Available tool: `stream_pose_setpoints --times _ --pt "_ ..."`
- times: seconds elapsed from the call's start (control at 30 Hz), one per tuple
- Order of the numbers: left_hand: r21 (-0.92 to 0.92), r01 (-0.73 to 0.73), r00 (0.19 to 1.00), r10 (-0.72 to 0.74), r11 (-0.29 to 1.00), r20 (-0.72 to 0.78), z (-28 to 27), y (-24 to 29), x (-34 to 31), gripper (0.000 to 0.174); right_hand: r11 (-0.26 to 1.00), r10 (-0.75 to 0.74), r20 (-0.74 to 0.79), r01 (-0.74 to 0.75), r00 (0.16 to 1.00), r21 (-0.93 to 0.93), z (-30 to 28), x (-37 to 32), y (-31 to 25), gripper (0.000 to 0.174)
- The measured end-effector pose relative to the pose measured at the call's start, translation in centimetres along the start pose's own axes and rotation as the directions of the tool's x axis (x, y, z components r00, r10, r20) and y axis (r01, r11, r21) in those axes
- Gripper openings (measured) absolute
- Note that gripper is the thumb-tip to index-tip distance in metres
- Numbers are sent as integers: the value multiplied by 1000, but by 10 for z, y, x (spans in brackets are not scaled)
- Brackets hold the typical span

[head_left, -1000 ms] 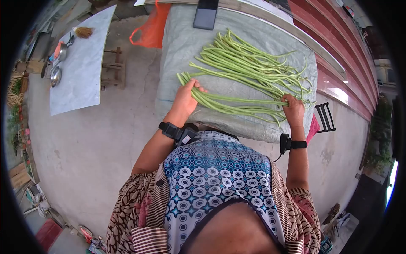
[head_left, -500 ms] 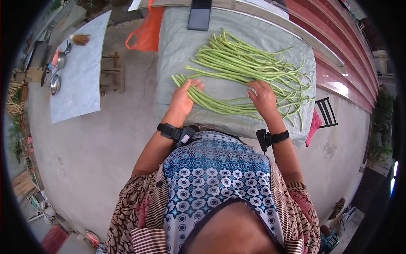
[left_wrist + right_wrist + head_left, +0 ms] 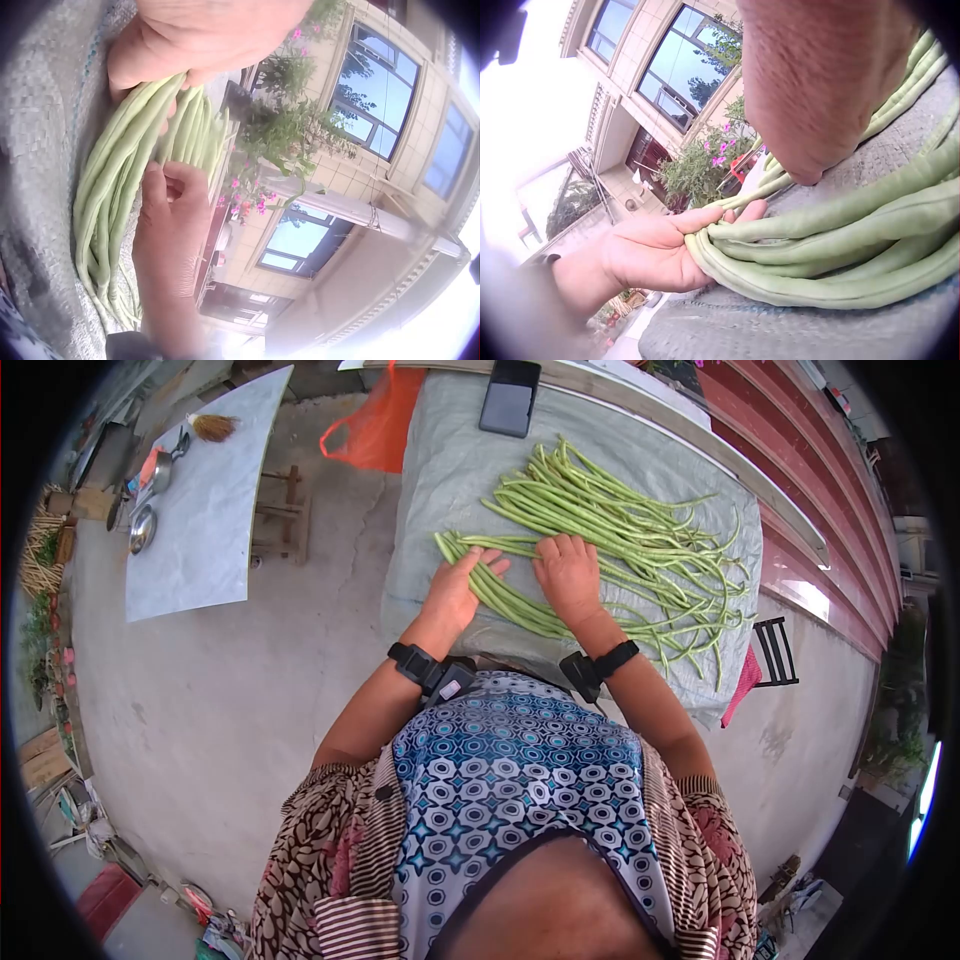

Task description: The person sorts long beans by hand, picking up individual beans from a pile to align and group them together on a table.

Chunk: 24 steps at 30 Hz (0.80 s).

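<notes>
My left hand [image 3: 453,596] grips a bundle of long green beans [image 3: 518,610] close to their left ends, the thumb across them. My right hand [image 3: 570,582] is just right of it, fingers curled over a few beans whose ends reach to the left hand. In the left wrist view the right thumb and forefinger [image 3: 166,187] pinch beside the bundle. The right wrist view has the left palm [image 3: 656,251] turned up under the bean ends. Behind both hands lies a larger spread of long beans [image 3: 600,500], their thin tails fanned to the right.
Grey woven sheeting [image 3: 430,480] covers the table under the beans. A phone [image 3: 510,400] lies at its far edge, beside an orange plastic bag [image 3: 385,425]. Off to the left stands another table [image 3: 210,500] with a small brush [image 3: 212,427] and metal bowls. A folding stool [image 3: 775,650] is at right.
My right hand let go of the bundle's right part, moved left across the table and took hold of a few more beans, now brought against the left hand. The left hand kept its grip.
</notes>
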State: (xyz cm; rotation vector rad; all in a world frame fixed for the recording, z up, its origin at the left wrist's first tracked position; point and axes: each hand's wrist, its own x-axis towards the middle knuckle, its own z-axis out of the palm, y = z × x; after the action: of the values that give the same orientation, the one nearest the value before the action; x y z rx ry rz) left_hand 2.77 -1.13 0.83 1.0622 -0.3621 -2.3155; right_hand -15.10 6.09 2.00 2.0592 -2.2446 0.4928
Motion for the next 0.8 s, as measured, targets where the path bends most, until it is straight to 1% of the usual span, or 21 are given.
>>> stream_pose_setpoints --times 0.13,0.23,0.33,0.43,0.53,0.63,0.73,0.8 --pt "-4 3 1000 -3 1000 -12 1 0 1 37 999 42 6 -42 999 -9 -1 2 -3 19" --pt "-5 4 1000 -4 1000 -26 1 -1 1 37 1000 15 4 -15 1000 6 -5 2 -4 18" --pt "-5 -2 1000 2 1000 -20 3 -1 1 37 991 96 68 -102 993 83 -8 0 -7 18" --pt "-11 2 1000 -2 1000 -7 1 -1 0 36 968 166 100 -181 981 173 -15 -4 -16 19" --pt "-28 4 1000 -5 1000 -18 2 -1 1 37 985 66 23 -69 998 158 -9 -10 -14 19" --pt "-38 10 1000 -11 999 -21 1 0 0 38 982 91 26 -94 996 163 -3 -10 -13 19" --pt "-30 7 1000 -7 1000 -4 1 -1 1 34 962 134 88 -151 987 227 -7 -10 -11 17" --pt "-26 -2 1000 2 1000 6 -1 -2 2 32 937 166 231 -226 959 265 -12 -11 -15 15"
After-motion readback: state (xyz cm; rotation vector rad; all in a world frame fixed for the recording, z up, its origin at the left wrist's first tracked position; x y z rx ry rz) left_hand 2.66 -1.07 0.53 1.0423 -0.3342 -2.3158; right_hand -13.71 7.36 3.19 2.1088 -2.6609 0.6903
